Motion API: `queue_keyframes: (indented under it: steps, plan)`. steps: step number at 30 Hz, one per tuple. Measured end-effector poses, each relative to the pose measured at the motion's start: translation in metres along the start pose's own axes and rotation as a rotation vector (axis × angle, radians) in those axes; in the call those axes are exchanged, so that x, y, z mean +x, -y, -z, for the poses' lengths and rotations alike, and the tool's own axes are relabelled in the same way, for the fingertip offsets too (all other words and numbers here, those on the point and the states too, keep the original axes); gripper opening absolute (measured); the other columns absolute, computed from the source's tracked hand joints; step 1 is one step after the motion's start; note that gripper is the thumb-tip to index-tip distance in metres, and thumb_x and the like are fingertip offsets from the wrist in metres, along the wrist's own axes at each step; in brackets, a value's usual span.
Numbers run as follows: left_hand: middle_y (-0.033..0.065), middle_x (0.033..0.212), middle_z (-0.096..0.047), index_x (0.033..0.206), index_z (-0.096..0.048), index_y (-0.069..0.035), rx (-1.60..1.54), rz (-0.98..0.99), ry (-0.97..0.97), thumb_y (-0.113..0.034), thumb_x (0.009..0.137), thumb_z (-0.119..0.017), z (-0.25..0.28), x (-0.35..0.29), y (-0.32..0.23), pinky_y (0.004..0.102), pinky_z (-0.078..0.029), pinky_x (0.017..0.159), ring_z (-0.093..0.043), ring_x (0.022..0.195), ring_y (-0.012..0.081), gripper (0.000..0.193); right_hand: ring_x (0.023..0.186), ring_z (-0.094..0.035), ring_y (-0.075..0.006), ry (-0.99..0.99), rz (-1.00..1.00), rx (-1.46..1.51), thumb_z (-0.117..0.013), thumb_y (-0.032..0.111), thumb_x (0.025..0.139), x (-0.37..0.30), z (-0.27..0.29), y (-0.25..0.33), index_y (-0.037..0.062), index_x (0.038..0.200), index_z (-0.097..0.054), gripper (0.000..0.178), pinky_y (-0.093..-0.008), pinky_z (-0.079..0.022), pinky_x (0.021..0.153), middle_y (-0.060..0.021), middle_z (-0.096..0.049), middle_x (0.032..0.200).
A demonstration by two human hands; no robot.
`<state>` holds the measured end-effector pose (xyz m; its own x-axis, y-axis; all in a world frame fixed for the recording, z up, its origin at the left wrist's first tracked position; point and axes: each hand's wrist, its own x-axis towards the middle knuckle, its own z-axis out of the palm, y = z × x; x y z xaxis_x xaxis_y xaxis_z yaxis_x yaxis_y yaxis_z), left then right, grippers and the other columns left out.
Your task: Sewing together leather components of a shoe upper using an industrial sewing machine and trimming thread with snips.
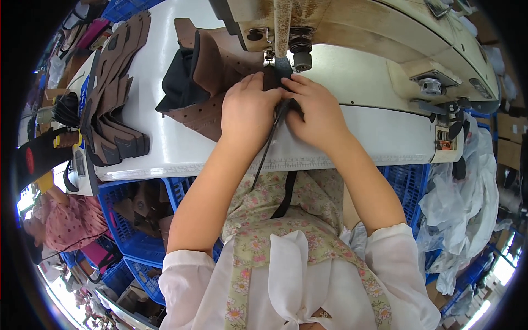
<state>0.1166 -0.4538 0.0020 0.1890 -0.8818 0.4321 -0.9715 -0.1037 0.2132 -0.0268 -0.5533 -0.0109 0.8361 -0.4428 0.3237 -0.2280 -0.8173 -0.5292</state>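
A brown leather shoe upper (212, 69) with punched holes and a black lining lies under the head of a sewing machine (352, 25). My left hand (250, 110) presses and grips its right part, fingers together just below the presser foot (268, 58). Close beside it, my right hand (316, 113) is closed, with thumb and fingers pinching a narrow black strip (268, 138). The strip's tail hangs over the table edge toward my lap. My fingers and the machine head hide the spot at the needle.
Stacked brown leather pieces (113, 104) lie on the white table (159, 157) at the left. Blue crates (124, 234) stand below the table's front edge, one holding brown pieces. Clear plastic bags (456, 198) hang at the right. Another person in a pink top (71, 223) sits at far left.
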Motion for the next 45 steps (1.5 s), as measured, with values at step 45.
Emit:
queue_keyframes:
  steps: [45]
  plan:
    - [0.0122, 0.090, -0.067, 0.083, -0.074, -0.013, -0.074, -0.140, -0.031, -0.015, 0.073, -0.064, -0.001, 0.016, 0.027, 0.0414, -0.052, 0.079, -0.065, 0.090, 0.0294, 0.014, 0.127, -0.051, -0.0323, -0.068, -0.014, -0.017, -0.060, -0.002, 0.074, 0.012, -0.016, 0.005, 0.0013, 0.112, -0.067, 0.039, -0.0423, -0.043, 0.106, -0.0165, -0.061, 0.127]
